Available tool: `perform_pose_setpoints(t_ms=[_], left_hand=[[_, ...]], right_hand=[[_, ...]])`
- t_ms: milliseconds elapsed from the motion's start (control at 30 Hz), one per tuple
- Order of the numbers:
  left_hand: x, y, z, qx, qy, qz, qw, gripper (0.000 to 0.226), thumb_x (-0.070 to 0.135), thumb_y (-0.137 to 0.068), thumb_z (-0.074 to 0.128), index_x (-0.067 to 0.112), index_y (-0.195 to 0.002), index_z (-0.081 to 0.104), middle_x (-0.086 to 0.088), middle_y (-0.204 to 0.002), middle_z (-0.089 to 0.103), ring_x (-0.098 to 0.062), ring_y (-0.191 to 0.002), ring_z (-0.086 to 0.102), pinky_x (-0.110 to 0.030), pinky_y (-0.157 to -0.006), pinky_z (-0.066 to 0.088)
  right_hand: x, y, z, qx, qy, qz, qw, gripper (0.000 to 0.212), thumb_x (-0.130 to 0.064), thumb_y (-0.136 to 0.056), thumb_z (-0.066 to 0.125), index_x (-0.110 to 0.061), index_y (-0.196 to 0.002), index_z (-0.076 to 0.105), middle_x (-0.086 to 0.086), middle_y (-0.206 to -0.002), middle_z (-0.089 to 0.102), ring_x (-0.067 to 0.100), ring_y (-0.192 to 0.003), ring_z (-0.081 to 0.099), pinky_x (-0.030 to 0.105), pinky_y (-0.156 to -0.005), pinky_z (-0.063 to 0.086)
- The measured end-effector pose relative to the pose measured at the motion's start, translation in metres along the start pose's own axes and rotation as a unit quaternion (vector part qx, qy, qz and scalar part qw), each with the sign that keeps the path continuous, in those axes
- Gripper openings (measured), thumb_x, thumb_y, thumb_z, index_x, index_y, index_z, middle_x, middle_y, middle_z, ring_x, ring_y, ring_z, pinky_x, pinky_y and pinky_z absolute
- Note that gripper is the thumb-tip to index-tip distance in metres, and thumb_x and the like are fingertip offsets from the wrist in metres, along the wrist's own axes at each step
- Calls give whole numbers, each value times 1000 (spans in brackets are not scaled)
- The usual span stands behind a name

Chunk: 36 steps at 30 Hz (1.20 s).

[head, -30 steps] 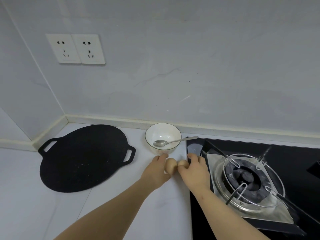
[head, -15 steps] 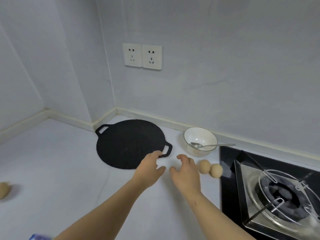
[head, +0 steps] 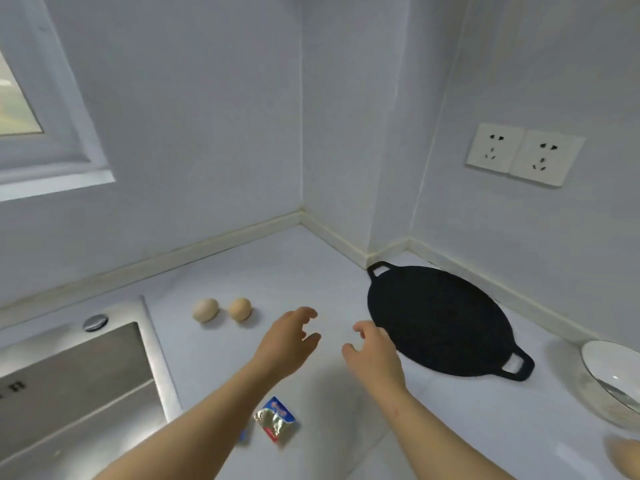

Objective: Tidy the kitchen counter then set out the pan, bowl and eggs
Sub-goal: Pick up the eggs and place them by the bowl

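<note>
Two eggs lie side by side on the white counter, a pale egg point(head: 205, 309) and a browner egg point(head: 239, 308). My left hand point(head: 289, 341) hovers just right of them, fingers relaxed and holding nothing. My right hand point(head: 372, 351) hovers beside it, also empty, close to the left edge of the flat black pan point(head: 440, 318). The white bowl point(head: 613, 379) shows partly at the right edge. Another egg point(head: 625, 457) is cut off at the bottom right corner.
A steel sink point(head: 69, 382) with a round plug fitting point(head: 95, 322) fills the lower left. A crumpled blue and silver wrapper point(head: 275, 419) lies on the counter between my forearms. Wall sockets point(head: 524, 154) sit above the pan; a window point(head: 20, 98) is at upper left.
Both hands let go of the two eggs beside the bowl and stove. My view swung left, bringing the sink, wrapper and two more eggs into sight; my hands moved left with it.
</note>
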<state>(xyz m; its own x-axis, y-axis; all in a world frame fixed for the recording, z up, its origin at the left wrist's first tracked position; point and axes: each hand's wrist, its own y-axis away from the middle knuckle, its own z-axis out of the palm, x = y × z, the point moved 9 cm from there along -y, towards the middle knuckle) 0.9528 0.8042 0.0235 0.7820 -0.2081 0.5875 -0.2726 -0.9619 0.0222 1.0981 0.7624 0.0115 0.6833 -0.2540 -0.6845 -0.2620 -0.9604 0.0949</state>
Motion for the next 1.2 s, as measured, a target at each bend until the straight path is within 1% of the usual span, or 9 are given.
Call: perform_pose_setpoints(t_ms=[100, 333, 433, 567, 733, 833, 933, 1033, 1200], left_hand=[[-39, 6, -27, 30, 6, -37, 999, 41, 28, -93, 53, 20, -133, 44, 0, -130, 52, -14, -105, 58, -24, -88, 47], [-104, 12, -69, 96, 24, -94, 991, 36, 22, -92, 53, 16, -128, 49, -2, -123, 56, -17, -102, 59, -32, -88, 50], [-128, 8, -79, 126, 32, -108, 986, 35, 20, -91, 54, 16, -125, 51, -2, -126, 52, -16, -103, 56, -25, -88, 46], [-154, -6, -84, 147, 49, -118, 981, 36, 14, -89, 55, 13, -124, 53, -1, -132, 47, -17, -114, 50, -18, -89, 38], [-178, -20, -87, 202, 66, -158, 964, 39, 15, -87, 55, 17, -126, 51, -1, -137, 38, -21, -118, 45, -22, -84, 37], [-185, -24, -79, 202, 78, -170, 961, 48, 17, -83, 61, 20, -129, 46, -2, -145, 27, -26, -126, 35, -27, -91, 37], [-189, -29, -74, 189, 90, -173, 962, 61, 21, -79, 67, 24, -133, 40, 0, -150, 16, -26, -132, 26, -32, -100, 34], [-195, -33, -73, 190, 84, -181, 961, 64, 22, -78, 69, 25, -135, 39, 0, -149, 19, -25, -132, 25, -33, -103, 34], [-204, -41, -70, 175, 22, -192, 965, 58, 21, -83, 60, 23, -137, 39, 0, -144, 31, -26, -130, 26, -28, -102, 30]], right_hand=[[-31, -6, 31, -45, 6, -31, 998, 42, -25, -91, 49, -21, -132, 42, 0, -134, 44, 17, -116, 48, 32, -97, 45], [-73, -20, 80, -97, 4, -64, 993, 40, -23, -91, 48, -20, -131, 43, 1, -133, 43, 17, -114, 49, 31, -95, 44], [-80, -30, 97, -109, 7, -60, 992, 40, -23, -91, 48, -19, -130, 44, 1, -132, 43, 18, -112, 50, 32, -93, 45], [-83, -48, 116, -120, 15, -42, 992, 39, -23, -91, 48, -19, -129, 44, 3, -132, 43, 19, -111, 51, 33, -93, 45], [-77, -68, 134, -116, 29, -18, 993, 40, -21, -89, 49, -18, -129, 44, 4, -134, 40, 21, -115, 49, 35, -97, 43], [-71, -78, 139, -94, 22, -4, 995, 47, -18, -88, 51, -17, -133, 40, 4, -141, 32, 22, -120, 45, 33, -98, 42], [-72, -89, 139, -75, 12, -7, 997, 53, -17, -87, 53, -18, -138, 35, 2, -145, 26, 21, -129, 35, 31, -100, 39], [-81, -99, 143, -83, 5, -18, 996, 60, -18, -86, 56, -21, -141, 31, 2, -147, 25, 22, -132, 31, 33, -104, 33], [-101, -107, 166, -145, 2, -65, 987, 67, -30, -86, 58, -30, -144, 26, -1, -149, 24, 20, -136, 30, 35, -109, 31]])
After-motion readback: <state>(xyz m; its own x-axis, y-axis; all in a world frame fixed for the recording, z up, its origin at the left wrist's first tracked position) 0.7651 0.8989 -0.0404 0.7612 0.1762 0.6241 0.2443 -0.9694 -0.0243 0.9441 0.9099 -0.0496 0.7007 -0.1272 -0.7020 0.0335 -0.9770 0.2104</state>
